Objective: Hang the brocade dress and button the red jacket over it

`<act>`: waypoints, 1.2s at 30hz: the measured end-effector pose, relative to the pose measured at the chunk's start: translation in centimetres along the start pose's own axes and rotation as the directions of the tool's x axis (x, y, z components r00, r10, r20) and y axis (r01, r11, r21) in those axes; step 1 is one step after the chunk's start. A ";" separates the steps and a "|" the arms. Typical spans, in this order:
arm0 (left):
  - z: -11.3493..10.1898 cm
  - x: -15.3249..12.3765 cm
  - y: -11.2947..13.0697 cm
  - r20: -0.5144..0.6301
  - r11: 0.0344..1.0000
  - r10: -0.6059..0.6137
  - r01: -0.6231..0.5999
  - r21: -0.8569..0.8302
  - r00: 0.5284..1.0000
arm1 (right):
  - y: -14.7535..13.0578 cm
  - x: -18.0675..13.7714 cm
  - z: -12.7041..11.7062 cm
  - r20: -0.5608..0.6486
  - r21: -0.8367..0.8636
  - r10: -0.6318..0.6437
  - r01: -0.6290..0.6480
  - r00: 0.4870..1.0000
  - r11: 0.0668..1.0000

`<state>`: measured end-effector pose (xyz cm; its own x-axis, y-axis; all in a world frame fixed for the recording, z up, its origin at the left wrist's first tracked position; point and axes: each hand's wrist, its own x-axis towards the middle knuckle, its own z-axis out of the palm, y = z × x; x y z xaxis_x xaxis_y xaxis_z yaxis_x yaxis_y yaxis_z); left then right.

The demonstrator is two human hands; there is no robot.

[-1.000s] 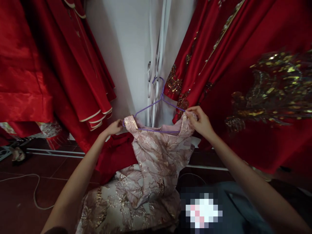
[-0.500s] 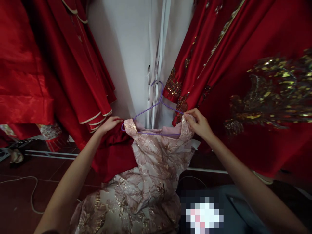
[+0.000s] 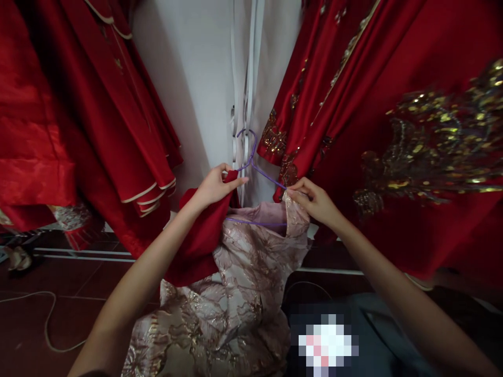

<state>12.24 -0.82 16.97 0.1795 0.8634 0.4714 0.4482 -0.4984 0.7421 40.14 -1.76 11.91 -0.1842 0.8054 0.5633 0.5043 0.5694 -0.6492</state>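
Observation:
A pink-and-gold brocade dress (image 3: pixel 251 272) hangs on a thin purple hanger (image 3: pixel 269 178), its right shoulder strap over the hanger's end. My right hand (image 3: pixel 314 203) pinches that strap and the hanger's arm between thumb and fingertips. My left hand (image 3: pixel 217 187) is closed on the upper edge of a red garment (image 3: pixel 198 243), raised at the hanger's left arm. This red cloth covers the dress's left strap and the hanger's left end. The hanger's hook stands up in front of pale strips, and I cannot tell whether it is hooked on anything.
Long red garments (image 3: pixel 113 115) hang at the left, and red ones with gold sequins (image 3: pixel 436 141) hang at the right. A white wall (image 3: pixel 184 68) stands behind. A pale cable (image 3: pixel 49 324), a metal bar (image 3: pixel 90 255) and shoes (image 3: pixel 19 259) are low at the left.
My left hand has moved from the dress's left strap up and right, bringing the red garment's edge up over the hanger's left arm. My right hand keeps its pinch.

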 end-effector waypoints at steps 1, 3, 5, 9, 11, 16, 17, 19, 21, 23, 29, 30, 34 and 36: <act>-0.6 0.0 -0.3 0.002 0.995 -0.014 0.014 0.094 1.000 | 0.0 0.5 -0.3 0.033 0.005 0.017 -0.017 0.999 1.000; -2.1 0.5 -1.0 -0.020 0.947 -0.074 0.076 0.313 0.997 | 0.0 2.1 -0.4 0.099 -0.032 0.055 -0.052 0.994 0.998; -3.6 1.2 -1.6 0.006 0.863 -0.142 0.121 0.490 0.990 | 0.1 4.3 0.2 0.222 -0.078 0.114 -0.099 0.968 0.992; -5.2 2.1 -2.4 0.213 0.860 -0.126 0.000 0.510 0.969 | -0.1 7.6 3.8 0.676 -0.020 0.257 -0.331 0.690 0.943; -5.4 2.0 -2.7 0.293 0.918 -0.048 -0.074 0.391 0.955 | -0.6 8.0 5.7 0.777 0.109 0.193 -0.430 0.599 0.896; -5.3 1.3 -3.1 0.429 0.996 -0.017 -0.023 0.088 0.903 | -2.3 7.0 7.7 0.860 0.238 0.086 -0.543 0.504 0.806; -5.2 1.2 -3.1 0.450 0.998 -0.022 -0.004 0.058 0.893 | -2.6 6.9 7.8 0.877 0.218 0.093 -0.562 0.472 0.798; -4.9 1.0 -3.2 0.479 1.000 -0.007 0.000 0.016 0.878 | -2.7 6.7 7.9 0.889 0.211 0.100 -0.593 0.448 0.777; -4.6 0.7 -3.4 0.476 1.000 0.022 -0.014 -0.021 0.879 | -2.4 6.7 8.2 0.886 0.224 0.110 -0.623 0.450 0.750; -4.3 0.4 -3.7 0.443 0.999 0.034 -0.015 -0.047 0.896 | -1.8 6.9 8.6 0.890 0.219 0.122 -0.646 0.440 0.731; -3.0 0.0 -5.3 0.382 0.996 0.016 0.019 -0.087 0.924 | -1.2 7.7 9.1 0.818 0.224 0.102 -0.476 0.566 0.850; -2.6 0.0 -5.7 0.332 0.998 0.035 -0.012 -0.069 0.943 | -1.4 7.9 8.8 0.784 0.153 0.125 -0.385 0.608 0.910; -0.8 -0.1 -7.2 0.060 0.980 0.189 -0.192 0.042 0.980 | -2.3 9.0 7.2 0.486 -0.299 0.130 0.025 0.864 0.954; -0.3 -0.2 -7.8 0.025 0.974 0.220 -0.221 0.046 0.975 | -2.5 9.5 6.1 0.343 -0.498 0.103 0.088 0.934 0.863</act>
<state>8.46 2.89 11.24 0.2950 0.7345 0.6111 0.4377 -0.6724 0.5969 32.01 5.44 15.77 -0.4099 0.8668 0.2839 0.8389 0.4804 -0.2557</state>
